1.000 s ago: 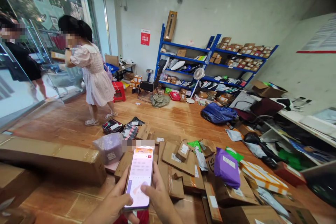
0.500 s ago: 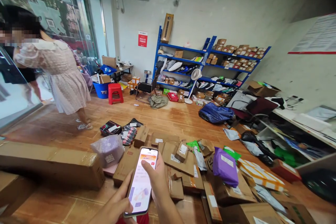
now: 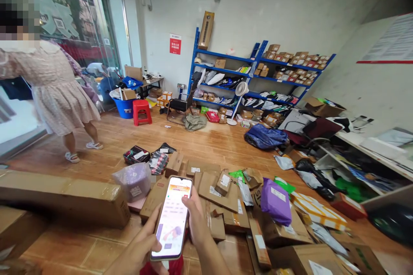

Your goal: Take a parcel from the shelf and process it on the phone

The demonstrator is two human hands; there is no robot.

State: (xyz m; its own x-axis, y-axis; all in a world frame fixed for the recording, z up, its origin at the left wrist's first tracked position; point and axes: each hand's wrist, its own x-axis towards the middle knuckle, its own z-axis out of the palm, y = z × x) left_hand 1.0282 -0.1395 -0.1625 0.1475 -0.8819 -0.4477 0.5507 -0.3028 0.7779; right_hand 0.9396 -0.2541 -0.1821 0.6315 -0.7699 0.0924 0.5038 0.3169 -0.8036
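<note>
— Low at centre frame, what's w/ the hands?
— Both on a phone (image 3: 172,221), screen lit, held upright over the parcels. Left hand (image 3: 142,247) wraps its left edge from below, fingers closed on it; right hand (image 3: 195,219) grips the right edge, thumb on the screen.
— Around it?
— Cardboard boxes (image 3: 219,193) & a purple mailer (image 3: 275,202) on the wood floor, long carton (image 3: 64,197) at left. Person in a pale dress (image 3: 54,90) stands far left, near the glass.

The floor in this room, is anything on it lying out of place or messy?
Yes. Parcels are strewn across the wooden floor instead of shelved: cardboard boxes lie overlapped at odd angles, a purple bag sits on top, and a blue sack lies slumped near the blue shelves. Both hands hold a phone.
</note>
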